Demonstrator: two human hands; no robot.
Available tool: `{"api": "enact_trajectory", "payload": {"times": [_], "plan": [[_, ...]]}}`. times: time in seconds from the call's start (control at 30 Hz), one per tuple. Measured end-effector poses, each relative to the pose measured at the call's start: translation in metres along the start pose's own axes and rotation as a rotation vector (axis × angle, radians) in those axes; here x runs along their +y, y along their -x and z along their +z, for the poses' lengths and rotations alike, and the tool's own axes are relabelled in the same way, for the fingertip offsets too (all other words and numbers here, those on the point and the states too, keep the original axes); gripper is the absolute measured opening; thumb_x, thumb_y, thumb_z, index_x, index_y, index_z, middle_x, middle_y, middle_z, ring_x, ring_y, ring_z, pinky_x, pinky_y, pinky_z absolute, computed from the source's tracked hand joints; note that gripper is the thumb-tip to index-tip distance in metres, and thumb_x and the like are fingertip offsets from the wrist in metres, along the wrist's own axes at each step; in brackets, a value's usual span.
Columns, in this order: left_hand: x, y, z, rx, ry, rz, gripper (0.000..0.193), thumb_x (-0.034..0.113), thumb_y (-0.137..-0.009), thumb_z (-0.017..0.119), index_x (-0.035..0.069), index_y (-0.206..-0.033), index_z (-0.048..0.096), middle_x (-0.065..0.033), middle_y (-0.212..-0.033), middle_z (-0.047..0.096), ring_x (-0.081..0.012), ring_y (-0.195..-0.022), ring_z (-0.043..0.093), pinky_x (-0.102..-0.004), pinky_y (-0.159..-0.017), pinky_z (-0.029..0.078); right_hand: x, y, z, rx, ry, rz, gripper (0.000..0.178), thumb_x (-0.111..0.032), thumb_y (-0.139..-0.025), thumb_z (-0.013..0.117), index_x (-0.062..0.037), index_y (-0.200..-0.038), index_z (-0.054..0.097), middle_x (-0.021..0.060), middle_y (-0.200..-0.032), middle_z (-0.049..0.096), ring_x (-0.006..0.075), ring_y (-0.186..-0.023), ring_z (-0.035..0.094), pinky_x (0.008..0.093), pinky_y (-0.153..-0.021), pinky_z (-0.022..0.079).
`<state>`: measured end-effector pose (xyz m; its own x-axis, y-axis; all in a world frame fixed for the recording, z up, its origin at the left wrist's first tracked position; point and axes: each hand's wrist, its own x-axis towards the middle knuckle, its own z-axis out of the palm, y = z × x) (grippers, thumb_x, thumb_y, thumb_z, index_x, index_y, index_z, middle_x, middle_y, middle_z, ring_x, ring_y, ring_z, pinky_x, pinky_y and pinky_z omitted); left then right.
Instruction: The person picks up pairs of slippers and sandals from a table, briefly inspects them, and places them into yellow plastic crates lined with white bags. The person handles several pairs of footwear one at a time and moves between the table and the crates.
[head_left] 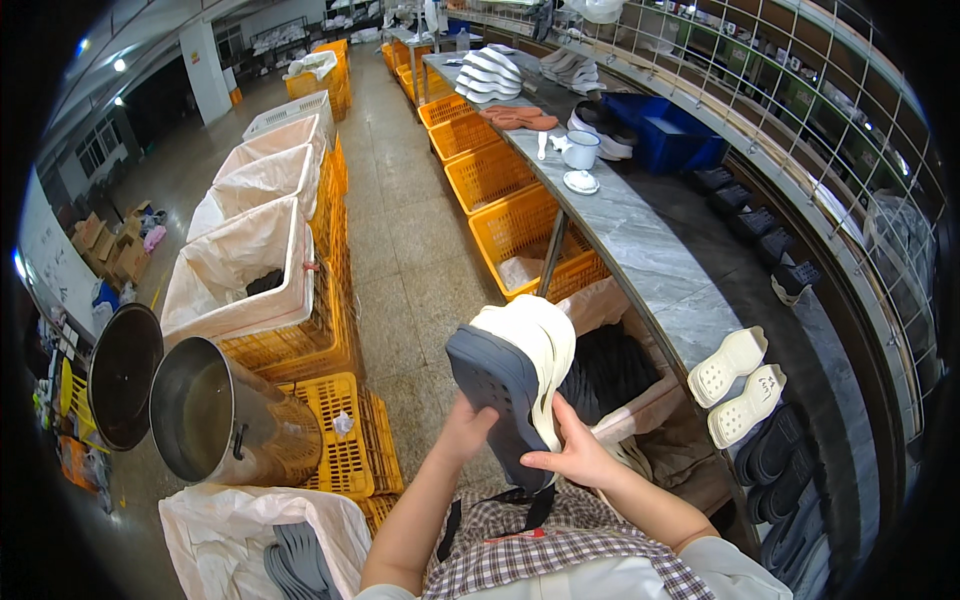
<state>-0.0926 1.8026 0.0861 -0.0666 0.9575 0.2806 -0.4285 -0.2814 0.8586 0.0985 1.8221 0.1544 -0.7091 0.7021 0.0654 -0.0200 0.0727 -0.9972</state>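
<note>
- Curved dark-grey & cream foam-like sole stack [508,382]: mid-air, left of grey marbled tabletop [640,250].
- L hand [467,426]: fingers gripping grey side; R hand [578,453]: fingers gripping cream side, nr lower end.
- Risk: uneven squeeze could make layers slide apart, poss. drop to floor [385,240].

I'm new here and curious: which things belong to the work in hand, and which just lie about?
Likely in the job:
dark grey perforated sole, in hand
cream soles, in hand

Likely just lying about:
white mug
white lid
metal pot
cardboard boxes
</note>
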Motion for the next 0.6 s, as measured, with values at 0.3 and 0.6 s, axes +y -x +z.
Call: {"api": "enact_trajectory", "payload": {"times": [0.3,0.6], "plan": [[0.009,-0.001,0.000,-0.039,-0.385,0.017,0.041,0.005,-0.085,0.057,-0.001,-0.124,0.047,-0.0092,-0.122,0.053,-0.0187,-0.113,0.048,-0.0335,-0.098,0.037,0.016,0.003,-0.004,0.086,0.116,-0.033,0.094,-0.015,-0.072,0.077,0.0071,-0.139,0.015,0.0191,-0.136,0.031,0.0238,-0.127,0.033,0.0324,-0.104,0.029],[0.001,-0.003,-0.006,-0.088,-0.650,0.129,0.050,0.008,-0.085,0.060,0.000,-0.131,0.042,-0.0121,-0.133,0.046,-0.0227,-0.122,0.043,-0.0352,-0.102,0.034,0.032,0.002,-0.012,0.115,0.186,-0.059,0.091,-0.020,-0.070,0.078,0.0018,-0.138,0.021,0.0200,-0.130,0.034,0.0285,-0.123,0.038,0.0351,-0.102,0.033]]}}
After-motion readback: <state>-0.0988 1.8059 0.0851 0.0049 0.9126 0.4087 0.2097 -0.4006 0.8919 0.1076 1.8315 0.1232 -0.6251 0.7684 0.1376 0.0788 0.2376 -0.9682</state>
